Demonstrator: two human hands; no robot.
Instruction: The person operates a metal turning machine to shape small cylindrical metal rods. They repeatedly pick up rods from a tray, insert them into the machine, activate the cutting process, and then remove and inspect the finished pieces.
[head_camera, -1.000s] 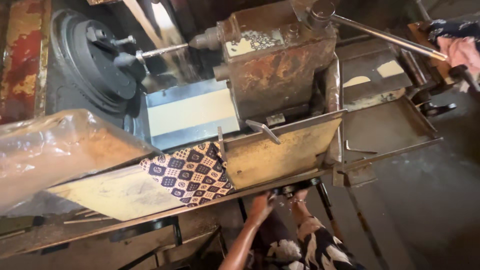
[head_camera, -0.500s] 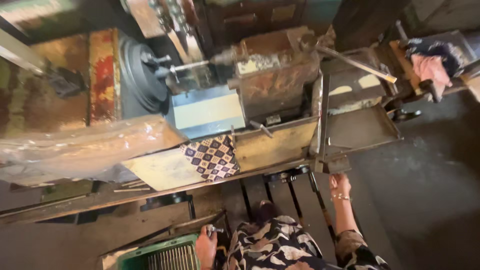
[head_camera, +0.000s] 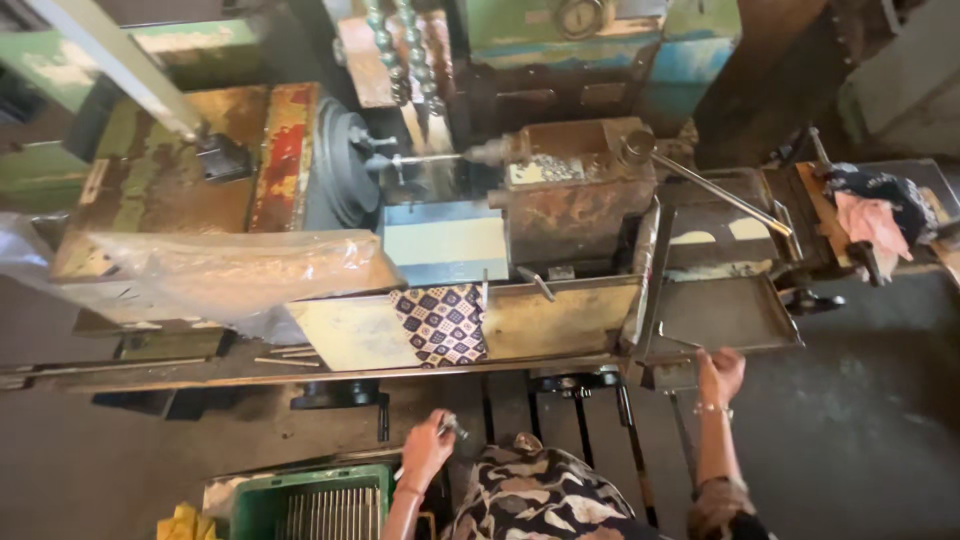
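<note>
Green plastic, a ribbed crate (head_camera: 315, 508), is seen just below and to the left of the left hand (head_camera: 428, 450), which is closed around a small metal piece (head_camera: 450, 428). The right hand (head_camera: 720, 375) is raised to the front edge of a metal tray (head_camera: 722, 318), its fingers curled onto the rim. Between the hands and farther off, a patterned cloth (head_camera: 442, 323) is draped over a yellowed trough (head_camera: 560, 320). Beyond that, a rusty machine block (head_camera: 575, 195) and a dark round chuck (head_camera: 340, 170) are mounted.
</note>
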